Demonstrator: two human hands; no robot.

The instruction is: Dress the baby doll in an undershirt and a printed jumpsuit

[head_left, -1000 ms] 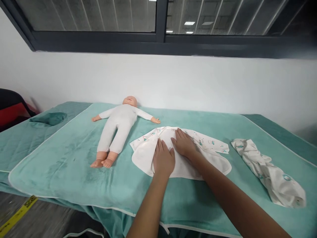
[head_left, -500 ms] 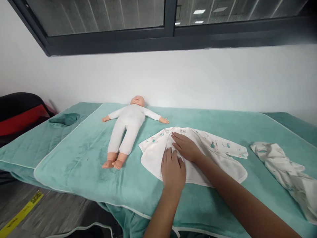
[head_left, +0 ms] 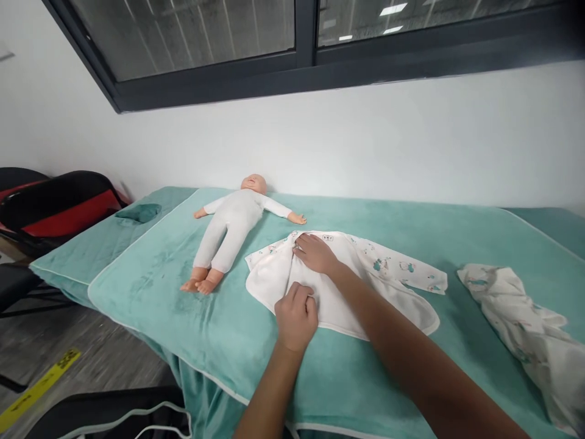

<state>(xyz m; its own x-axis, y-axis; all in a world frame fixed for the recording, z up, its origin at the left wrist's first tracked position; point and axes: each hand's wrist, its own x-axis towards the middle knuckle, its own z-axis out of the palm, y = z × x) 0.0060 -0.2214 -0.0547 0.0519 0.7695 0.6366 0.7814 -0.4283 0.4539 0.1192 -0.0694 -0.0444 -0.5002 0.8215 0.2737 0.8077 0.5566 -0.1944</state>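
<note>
A white baby garment (head_left: 365, 286) with small printed figures lies spread on a teal blanket (head_left: 150, 274). My left hand (head_left: 296, 316) rests on the garment's near edge with its fingers curled, pinching the cloth. Farther up, my right hand (head_left: 314, 253) presses on the garment near the neckline, fingers bent into a fold of the fabric. A baby doll (head_left: 231, 228) in a white suit lies on its back to the left of the garment, arms out, head toward the wall.
A second crumpled printed garment (head_left: 521, 323) lies at the right end of the blanket. A small dark teal cloth (head_left: 138, 212) sits at the far left. Black and red chairs (head_left: 55, 207) stand left of the table, by the white wall (head_left: 365, 140).
My left hand has slid back toward the garment's near edge and curled its fingers. My right hand has moved up toward the neckline. The view has shifted, so everything sits slightly differently.
</note>
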